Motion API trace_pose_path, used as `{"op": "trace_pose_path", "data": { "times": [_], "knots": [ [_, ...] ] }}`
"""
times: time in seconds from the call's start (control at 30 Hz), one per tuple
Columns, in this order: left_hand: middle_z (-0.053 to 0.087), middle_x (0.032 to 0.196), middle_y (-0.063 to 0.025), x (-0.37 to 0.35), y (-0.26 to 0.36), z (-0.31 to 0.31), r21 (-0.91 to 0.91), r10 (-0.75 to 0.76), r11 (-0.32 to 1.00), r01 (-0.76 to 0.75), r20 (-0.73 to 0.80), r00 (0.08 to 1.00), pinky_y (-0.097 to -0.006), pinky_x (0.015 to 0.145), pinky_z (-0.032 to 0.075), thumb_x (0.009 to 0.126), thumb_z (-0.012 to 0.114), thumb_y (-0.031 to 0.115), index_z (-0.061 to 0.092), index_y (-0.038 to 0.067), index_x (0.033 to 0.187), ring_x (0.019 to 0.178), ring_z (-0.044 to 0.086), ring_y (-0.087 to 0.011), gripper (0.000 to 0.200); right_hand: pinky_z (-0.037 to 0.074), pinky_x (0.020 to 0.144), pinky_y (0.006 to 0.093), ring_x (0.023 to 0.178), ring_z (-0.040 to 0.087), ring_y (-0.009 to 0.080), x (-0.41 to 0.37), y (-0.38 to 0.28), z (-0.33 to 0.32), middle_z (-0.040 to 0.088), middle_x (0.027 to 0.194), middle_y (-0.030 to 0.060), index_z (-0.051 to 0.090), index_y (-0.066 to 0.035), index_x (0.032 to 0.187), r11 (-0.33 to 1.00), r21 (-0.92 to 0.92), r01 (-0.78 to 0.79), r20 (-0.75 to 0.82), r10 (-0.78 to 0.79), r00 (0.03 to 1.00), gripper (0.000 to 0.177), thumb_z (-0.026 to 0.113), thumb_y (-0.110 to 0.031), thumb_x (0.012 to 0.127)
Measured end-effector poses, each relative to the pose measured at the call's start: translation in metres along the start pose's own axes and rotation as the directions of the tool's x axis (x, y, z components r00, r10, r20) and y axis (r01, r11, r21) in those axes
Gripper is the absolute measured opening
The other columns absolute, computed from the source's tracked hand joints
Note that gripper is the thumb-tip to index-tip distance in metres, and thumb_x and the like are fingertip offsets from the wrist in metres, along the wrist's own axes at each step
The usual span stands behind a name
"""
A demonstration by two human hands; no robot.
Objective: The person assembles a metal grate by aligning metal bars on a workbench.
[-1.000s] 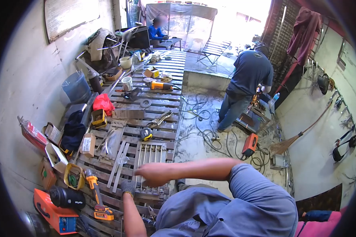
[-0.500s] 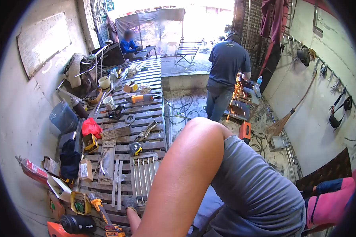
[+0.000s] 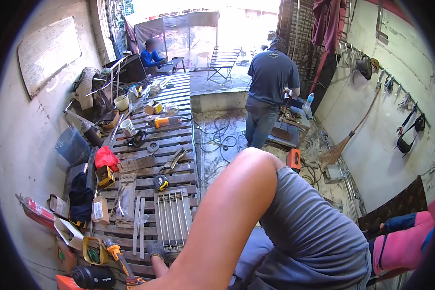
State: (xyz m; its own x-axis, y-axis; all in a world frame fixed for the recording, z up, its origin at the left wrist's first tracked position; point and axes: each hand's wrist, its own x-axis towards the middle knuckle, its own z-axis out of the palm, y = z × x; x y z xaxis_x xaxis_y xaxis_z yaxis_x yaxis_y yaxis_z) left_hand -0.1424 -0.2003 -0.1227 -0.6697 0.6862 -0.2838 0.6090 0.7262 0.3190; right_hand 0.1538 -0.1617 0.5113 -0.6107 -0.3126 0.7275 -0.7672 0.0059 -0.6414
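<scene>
My left hand [image 3: 155, 248], in a dark grey glove, rests at the slatted table's near end. Beside it lie a flat metal frame with several bars [image 3: 173, 217] and two narrow metal strips [image 3: 139, 226]; its fingers are too small and dark to make out. My bare right forearm [image 3: 217, 227] crosses large in front, elbow raised below a grey sleeve, and reaches to the bottom edge. That hand is out of view. Close to the forearm's lower end lies an orange-and-black cordless power tool [image 3: 119, 258], its handle end partly covered.
The slatted table [image 3: 179, 141] bears a tape measure [image 3: 161, 182], locking pliers [image 3: 173, 161] and an angle grinder [image 3: 166, 121]. A black bottle [image 3: 93, 277] lies lower left. A person [image 3: 273, 79] stands ahead among floor cables; another [image 3: 152, 58] sits farther back. Someone in pink [image 3: 403, 249] is at right.
My right forearm's lower end has moved left, over the power tool's handle end. The view has shifted slightly. Sparks in front of the standing person have stopped. My gloved left hand stays by the frame.
</scene>
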Motion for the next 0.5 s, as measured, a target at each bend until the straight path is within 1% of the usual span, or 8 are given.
{"op": "trace_pose_path", "data": {
  "times": [0.07, 0.13, 0.2, 0.33, 0.4, 0.43, 0.47, 0.5],
  "knots": [
    [0.079, 0.096, -0.0222, 0.001, 0.001, 0.001, 0.03, 0.023, 0.999, -0.023, 0.004, 1.0, -0.0454, 0.081, 0.06, 0.092, 0.062, 0.028, 0.082, 0.003, 0.094, 0.09, 0.078, -0.0393, 0.031, 0.053, 0.081, 0.058, 0.094, 0.069, 0.051, -0.015, -0.015, -0.018, 0.072, 0.095, 0.0299, 0.051, -0.002, 0.137, 0.951, -0.267, -0.156, 0.106, 0.19, 0.976, 0.062, 0.078, -0.03, 0.089],
    [0.079, 0.096, -0.0225, 0.0, -0.004, 0.001, 0.075, 0.041, 0.996, -0.041, 0.003, 0.999, -0.0459, 0.081, 0.06, 0.092, 0.063, 0.028, 0.082, 0.003, 0.094, 0.09, 0.077, -0.0398, 0.031, 0.054, 0.076, 0.0549, 0.09, 0.071, 0.048, -0.029, -0.009, -0.031, 0.072, 0.087, 0.0222, 0.063, 0.003, 0.119, 0.793, -0.407, -0.454, 0.012, 0.501, 0.865, 0.041, 0.069, -0.006, 0.08],
    [0.079, 0.096, -0.0228, 0.0, -0.007, 0.0, 0.192, 0.099, 0.976, -0.101, 0.02, 0.995, -0.0463, 0.081, 0.06, 0.091, 0.063, 0.028, 0.082, 0.003, 0.094, 0.09, 0.077, -0.0402, 0.031, 0.055, 0.08, 0.0553, 0.095, 0.071, 0.0486, -0.053, 0.019, -0.055, 0.074, 0.093, 0.0234, 0.062, 0.003, 0.126, 0.706, -0.295, -0.644, -0.081, 0.653, 0.753, 0.045, 0.068, -0.005, 0.082],
    [0.079, 0.095, -0.0234, 0.004, 0.003, -0.011, 0.559, 0.327, 0.757, -0.338, 0.124, 0.937, -0.0473, 0.08, 0.06, 0.09, 0.064, 0.027, 0.082, 0.003, 0.095, 0.089, 0.077, -0.0411, 0.03, 0.058, 0.09, 0.052, 0.103, 0.074, 0.0422, -0.187, 0.144, -0.089, 0.075, 0.101, 0.026, 0.065, -0.001, 0.131, 0.287, -0.552, -0.783, -0.385, 0.745, 0.545, 0.047, 0.068, -0.01, 0.084],
    [0.078, 0.093, -0.0242, -0.001, 0.001, -0.008, 0.196, 0.221, 0.957, -0.216, -0.004, 0.975, -0.0479, 0.078, 0.06, 0.088, 0.065, 0.027, 0.081, 0.002, 0.094, 0.087, 0.077, -0.0416, 0.03, 0.058, 0.096, 0.0498, 0.106, 0.073, 0.0413, -0.262, 0.203, -0.087, 0.076, 0.106, 0.0252, 0.074, -0.002, 0.121, -0.003, -0.454, -0.891, -0.357, 0.917, 0.179, 0.04, 0.067, -0.014, 0.084],
    [0.078, 0.092, -0.0246, -0.005, 0.003, -0.011, 0.058, 0.146, 0.988, -0.144, -0.033, 0.989, -0.048, 0.078, 0.06, 0.088, 0.066, 0.027, 0.081, 0.002, 0.093, 0.087, 0.077, -0.0419, 0.03, 0.058, 0.097, 0.0476, 0.108, 0.074, 0.0396, -0.3, 0.225, -0.077, 0.077, 0.109, 0.0239, 0.077, -0.003, 0.118, 0.03, -0.422, -0.906, -0.369, 0.907, 0.202, 0.039, 0.067, -0.014, 0.082],
    [0.078, 0.091, -0.025, -0.01, 0.007, -0.013, -0.085, 0.071, 0.993, -0.076, -0.063, 0.996, -0.0482, 0.077, 0.06, 0.087, 0.066, 0.027, 0.081, 0.002, 0.093, 0.086, 0.077, -0.0421, 0.03, 0.06, 0.082, 0.0513, 0.09, 0.074, 0.0445, -0.347, 0.259, -0.062, 0.076, 0.092, 0.0246, 0.079, 0.0, 0.092, 0.104, -0.458, -0.883, -0.409, 0.857, 0.313, 0.025, 0.064, -0.01, 0.075],
    [0.077, 0.089, -0.0254, -0.018, 0.02, -0.023, -0.156, -0.005, 0.988, -0.005, -0.063, 0.998, -0.0482, 0.077, 0.06, 0.087, 0.066, 0.028, 0.081, 0.001, 0.093, 0.086, 0.077, -0.0423, 0.031, 0.059, 0.08, 0.052, 0.087, 0.074, 0.0447, -0.375, 0.282, -0.051, 0.076, 0.089, 0.0241, 0.079, 0.0, 0.087, 0.104, -0.455, -0.884, -0.389, 0.87, 0.303, 0.023, 0.065, -0.014, 0.076]
  ]
}}
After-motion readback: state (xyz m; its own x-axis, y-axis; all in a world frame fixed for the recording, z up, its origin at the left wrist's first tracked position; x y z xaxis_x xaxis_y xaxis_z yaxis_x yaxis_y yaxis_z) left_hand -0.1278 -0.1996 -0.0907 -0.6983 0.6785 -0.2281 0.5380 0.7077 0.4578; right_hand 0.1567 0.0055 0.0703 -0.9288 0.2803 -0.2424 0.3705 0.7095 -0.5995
